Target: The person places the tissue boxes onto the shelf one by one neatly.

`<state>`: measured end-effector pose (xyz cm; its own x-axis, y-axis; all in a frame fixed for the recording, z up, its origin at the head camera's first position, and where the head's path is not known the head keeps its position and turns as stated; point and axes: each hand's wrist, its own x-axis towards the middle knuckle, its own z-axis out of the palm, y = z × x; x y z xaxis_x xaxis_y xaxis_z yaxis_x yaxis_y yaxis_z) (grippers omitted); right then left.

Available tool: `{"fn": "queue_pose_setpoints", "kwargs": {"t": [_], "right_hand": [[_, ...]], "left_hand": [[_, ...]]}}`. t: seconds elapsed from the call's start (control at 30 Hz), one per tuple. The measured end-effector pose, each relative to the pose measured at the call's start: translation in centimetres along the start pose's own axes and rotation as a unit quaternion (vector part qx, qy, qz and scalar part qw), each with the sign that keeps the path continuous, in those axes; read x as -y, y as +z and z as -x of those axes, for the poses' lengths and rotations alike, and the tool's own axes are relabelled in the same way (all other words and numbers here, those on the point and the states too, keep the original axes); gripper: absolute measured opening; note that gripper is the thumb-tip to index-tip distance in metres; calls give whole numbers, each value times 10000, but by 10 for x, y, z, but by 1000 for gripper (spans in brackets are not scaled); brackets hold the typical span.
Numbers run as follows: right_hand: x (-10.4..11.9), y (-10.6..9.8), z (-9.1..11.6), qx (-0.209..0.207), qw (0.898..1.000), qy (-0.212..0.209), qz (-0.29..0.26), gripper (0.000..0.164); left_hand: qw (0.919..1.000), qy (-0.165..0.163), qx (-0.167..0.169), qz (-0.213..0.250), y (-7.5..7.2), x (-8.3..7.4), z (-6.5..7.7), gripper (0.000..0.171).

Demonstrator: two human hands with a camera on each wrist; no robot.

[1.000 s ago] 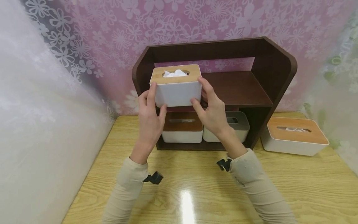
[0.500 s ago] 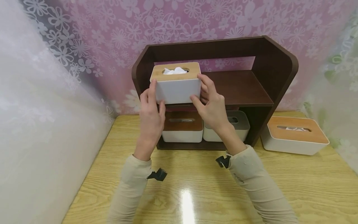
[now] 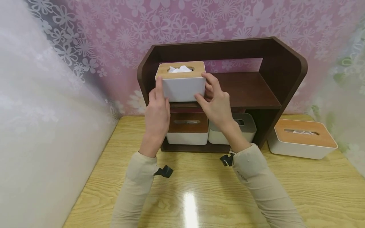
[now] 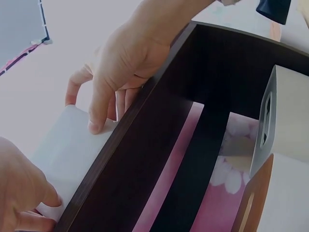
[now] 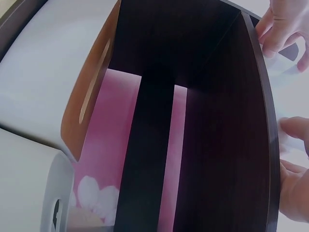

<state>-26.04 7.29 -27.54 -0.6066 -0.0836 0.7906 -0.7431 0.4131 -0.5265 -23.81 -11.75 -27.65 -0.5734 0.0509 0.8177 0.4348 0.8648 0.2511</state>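
A white tissue box (image 3: 183, 89) with a light wooden lid and a tissue in its slot is at the left of the upper shelf (image 3: 245, 90). Its bottom is level with the shelf's front edge; whether it fully rests there I cannot tell. My left hand (image 3: 157, 118) holds its left end, one finger up at the lid's edge. At the other end, my right hand (image 3: 218, 106) grips the front corner between thumb and fingers. The left wrist view shows the box's white side (image 4: 72, 140) between both hands. The right wrist view mostly shows the lower compartment (image 5: 227, 135).
Below stand a brown-lidded tissue box (image 3: 187, 137) and a grey-lidded one (image 3: 246, 126), side by side in the dark brown rack (image 3: 295, 68). Another wooden-lidded box (image 3: 305, 139) sits right of the rack on the wooden table (image 3: 199, 177). A flowered wall covering (image 3: 185, 22) hangs behind.
Both hands have moved the tissue box slightly up in the view and farther over the upper shelf. Their hold on it stays the same. The other boxes have not moved.
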Motion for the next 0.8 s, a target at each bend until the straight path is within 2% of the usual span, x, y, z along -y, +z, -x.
{"fn": "queue_pose_setpoints", "kwargs": {"t": [0.33,0.8], "right_hand": [[0,0,-9,236,9990,280,263,60],[0,1,-19,536,9955,669,409,61]], "left_hand": [[9995,-61,143,-273,4,2,-7,66],[9985,-140,360,-384,9,9,-17,69]]}}
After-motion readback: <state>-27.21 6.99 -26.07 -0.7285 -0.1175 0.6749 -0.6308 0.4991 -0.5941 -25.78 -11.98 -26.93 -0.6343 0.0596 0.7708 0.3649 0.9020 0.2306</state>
